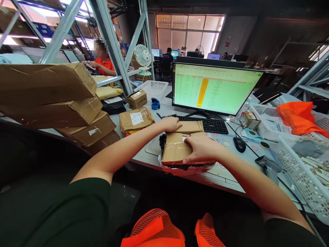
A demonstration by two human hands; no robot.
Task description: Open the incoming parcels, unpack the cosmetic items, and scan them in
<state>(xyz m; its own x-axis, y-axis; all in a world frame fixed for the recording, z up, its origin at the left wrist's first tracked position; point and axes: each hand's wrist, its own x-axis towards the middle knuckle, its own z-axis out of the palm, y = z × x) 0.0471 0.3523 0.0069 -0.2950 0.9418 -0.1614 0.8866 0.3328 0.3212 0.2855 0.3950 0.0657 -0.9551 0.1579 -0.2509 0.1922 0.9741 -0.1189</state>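
Presently a brown cardboard carton [176, 151] sits on the bench [138, 151] directly under both grips, crumpled plastic wrapping [185, 170] round its base. Right grip [202, 146] clasps its near top, thumb toward the front edge. Left grip [172, 124] rests on the far flap [192, 127]; cannot tell if I'm pinching. Cardboard probably stiffish, light, creased; sides likely a surer hold than flaps. Contents hidden. Right of my right grip: rear white basket [262, 126], orange mesh cloth [295, 112] heaped in it; front white basket [291, 171] holds something grey, blurred.
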